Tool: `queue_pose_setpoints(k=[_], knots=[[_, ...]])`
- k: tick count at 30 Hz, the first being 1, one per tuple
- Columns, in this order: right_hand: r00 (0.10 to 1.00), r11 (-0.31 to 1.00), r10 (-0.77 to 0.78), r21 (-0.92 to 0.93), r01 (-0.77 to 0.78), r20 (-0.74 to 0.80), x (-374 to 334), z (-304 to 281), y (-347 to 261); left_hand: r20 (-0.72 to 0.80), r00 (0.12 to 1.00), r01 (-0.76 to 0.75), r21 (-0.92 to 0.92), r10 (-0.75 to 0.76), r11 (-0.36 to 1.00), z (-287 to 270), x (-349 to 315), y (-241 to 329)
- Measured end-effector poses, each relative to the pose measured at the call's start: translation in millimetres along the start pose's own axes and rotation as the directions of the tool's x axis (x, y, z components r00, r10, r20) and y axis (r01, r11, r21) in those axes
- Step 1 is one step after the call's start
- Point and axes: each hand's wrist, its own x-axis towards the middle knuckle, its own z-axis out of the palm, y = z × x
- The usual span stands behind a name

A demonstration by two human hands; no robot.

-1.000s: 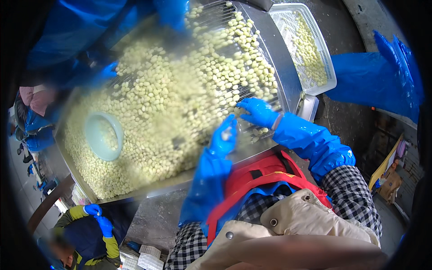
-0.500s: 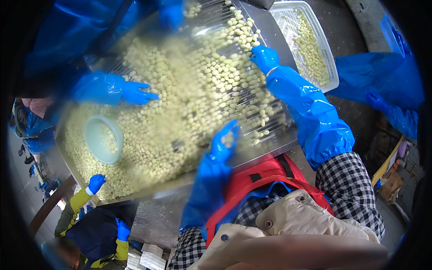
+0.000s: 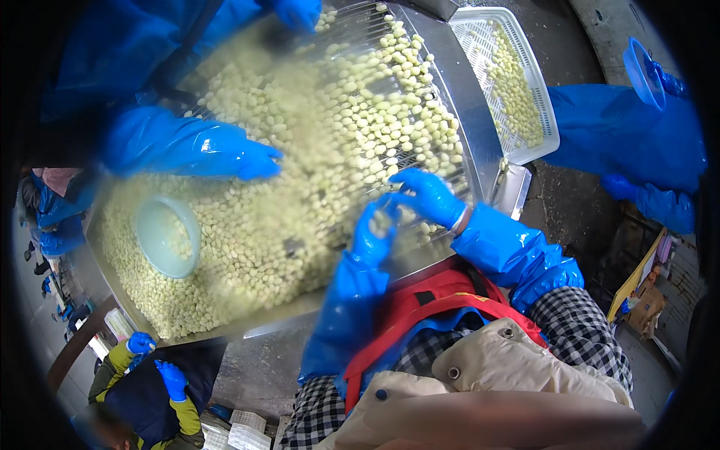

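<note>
Pale green oval pieces (image 3: 390, 124), their kind not certain, cover a slatted metal sorting table (image 3: 480, 142). Over its near edge my left hand (image 3: 371, 238), in a blue glove, is held up with fingers curled round a few pale pieces; a smear blurs it. My right hand (image 3: 429, 197), also blue-gloved, reaches in from the right, fingers bent and tips close to the left fingertips. Whether it pinches a piece is hidden. Both arms wear blue plastic sleeves.
A pale green bowl (image 3: 169, 236) sits among the pieces at left. A co-worker's gloved hand (image 3: 259, 160) is over the pile. Beyond the right edge stands a white perforated basket (image 3: 551, 120) with pieces. Another co-worker's hands (image 3: 172, 379) are at lower left; a blue-clad person (image 3: 600, 124) is at right.
My right hand has come back from the table's far right edge to beside my left hand. The left stays nearly in place. The co-worker's arm at left reaches further right.
</note>
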Motion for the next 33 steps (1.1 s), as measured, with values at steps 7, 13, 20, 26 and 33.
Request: queue_pose_setpoints(k=[7, 13, 20, 26, 33], knots=[[0.855, 0.894, -0.024, -0.393, -0.213, -0.518, 50.9, -57.7, 92.7, 0.014, 1.000, 0.022, 0.065, -0.023, 0.998, -4.5, 1.0, 6.4], [0.841, 0.915, 0.080, -0.296, -0.275, -0.535, 48.9, -52.4, 63.9, -0.037, 0.998, 0.058, 0.100, -0.055, 0.993, 11.6, -10.1, 5.0], [0.981, 0.980, 0.184, 0.092, -0.177, -0.069, 4.0, -1.4, 4.6, 0.140, 0.990, -0.055, 0.124, 0.037, 0.991, 2.8, 1.5, -1.1], [0.944, 0.889, -0.154, -0.458, 0.003, -0.293, 70.4, -20.7, 53.1, 0.187, 0.971, 0.187, -0.196, -0.150, 0.963, -14.4, -1.0, 9.6], [0.993, 0.918, -0.083, -0.394, 0.043, -0.085, 30.4, -12.1, 56.3, 0.136, 0.991, -0.021, 0.155, -0.001, 0.988, -22.5, -28.8, 25.7]])
